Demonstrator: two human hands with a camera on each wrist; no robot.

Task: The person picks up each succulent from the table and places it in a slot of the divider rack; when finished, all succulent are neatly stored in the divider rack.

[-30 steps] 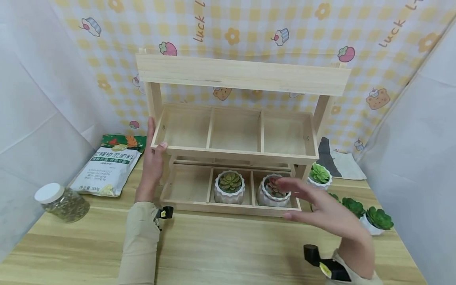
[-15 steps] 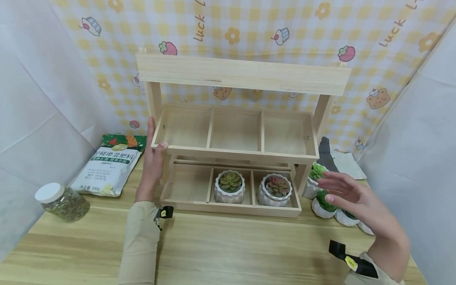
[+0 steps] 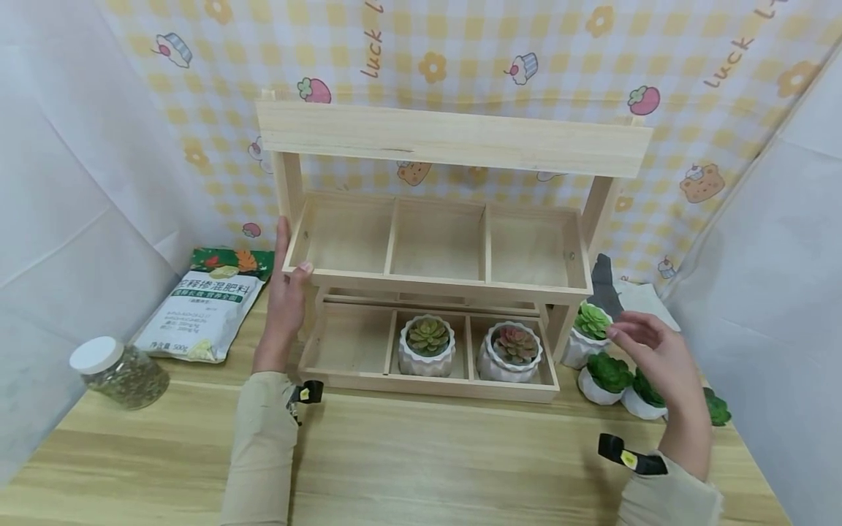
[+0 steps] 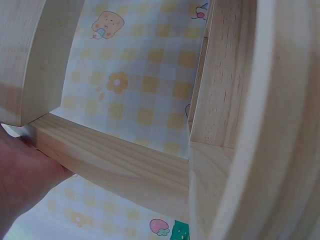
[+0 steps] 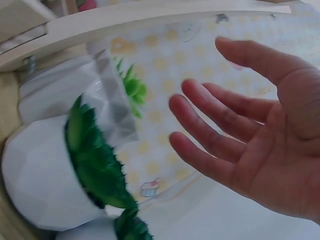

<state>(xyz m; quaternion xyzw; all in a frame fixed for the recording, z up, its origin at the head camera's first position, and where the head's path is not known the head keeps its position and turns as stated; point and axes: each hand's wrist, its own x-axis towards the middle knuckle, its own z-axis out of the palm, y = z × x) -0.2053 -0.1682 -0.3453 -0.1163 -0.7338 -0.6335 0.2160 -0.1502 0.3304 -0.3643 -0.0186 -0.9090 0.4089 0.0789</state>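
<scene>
A two-tier wooden plant stand [image 3: 454, 135] faces me, its trays split into compartments. My left hand [image 3: 284, 307] grips the left end of its upper tray, thumb over the front corner; the left wrist view shows that hand [image 4: 27, 175] against the wood. In the lower tray, a green succulent in a white pot [image 3: 426, 343] sits in the middle compartment and a reddish one [image 3: 511, 351] in the right. My right hand [image 3: 661, 358] is over the potted plants at the right, near a bright green succulent [image 3: 592, 321]. In the right wrist view its fingers [image 5: 215, 130] hold nothing.
Dark green potted succulents [image 3: 608, 372] stand right of the plant stand. A grey and white cloth [image 3: 647, 303] lies behind them. At the left are a fertilizer bag [image 3: 200, 307] and a white-lidded jar [image 3: 125, 372] on the wooden table [image 3: 421, 453].
My right hand has moved from beside the reddish succulent in the lower tray rightward to above the potted plants. The left hand keeps its hold on the stand.
</scene>
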